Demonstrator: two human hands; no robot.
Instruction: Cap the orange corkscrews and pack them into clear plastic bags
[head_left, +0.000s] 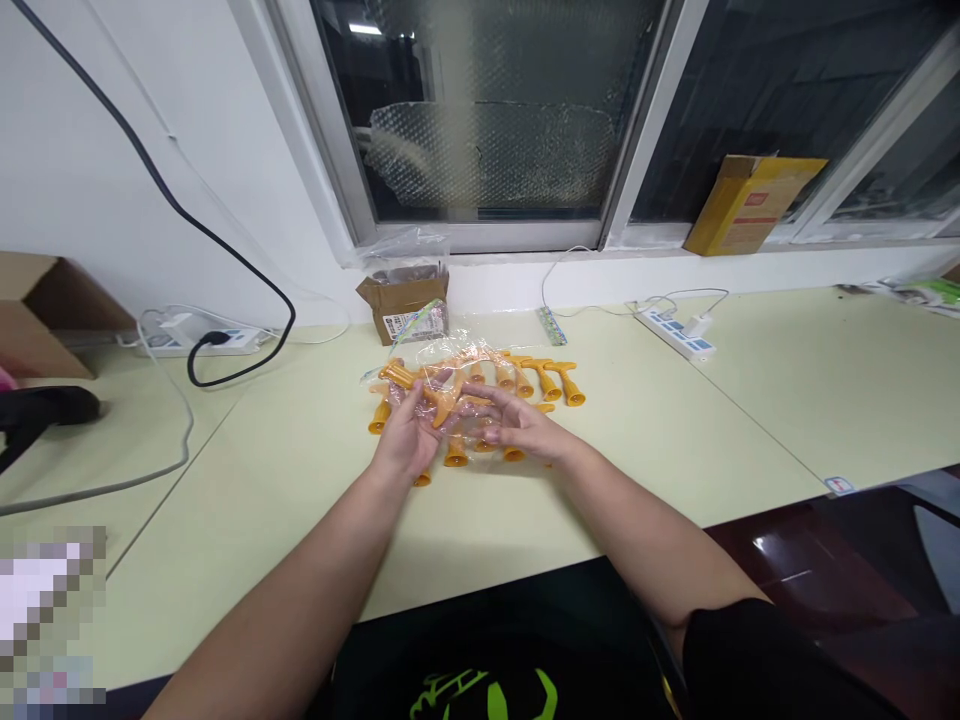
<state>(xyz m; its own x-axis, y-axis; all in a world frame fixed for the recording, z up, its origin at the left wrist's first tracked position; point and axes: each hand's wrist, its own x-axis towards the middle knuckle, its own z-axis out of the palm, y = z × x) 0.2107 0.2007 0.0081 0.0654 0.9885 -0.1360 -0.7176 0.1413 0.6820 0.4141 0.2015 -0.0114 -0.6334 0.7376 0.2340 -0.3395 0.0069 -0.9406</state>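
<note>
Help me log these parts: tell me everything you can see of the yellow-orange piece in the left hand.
The yellow-orange piece looks like smooth, glossy plastic. One end is flared and ribbed, pointing left; the other widens into a curved crosspiece. It slants down to the right, gripped by the left hand over the table. Clear plastic film shows around it; whether the film wraps it is unclear. The right hand is close to the crosspiece, but contact can't be made out.

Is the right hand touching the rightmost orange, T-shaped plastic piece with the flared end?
Apart. The head view shows bare, pale yellow-green tabletop between the right hand and that orange piece.
</note>
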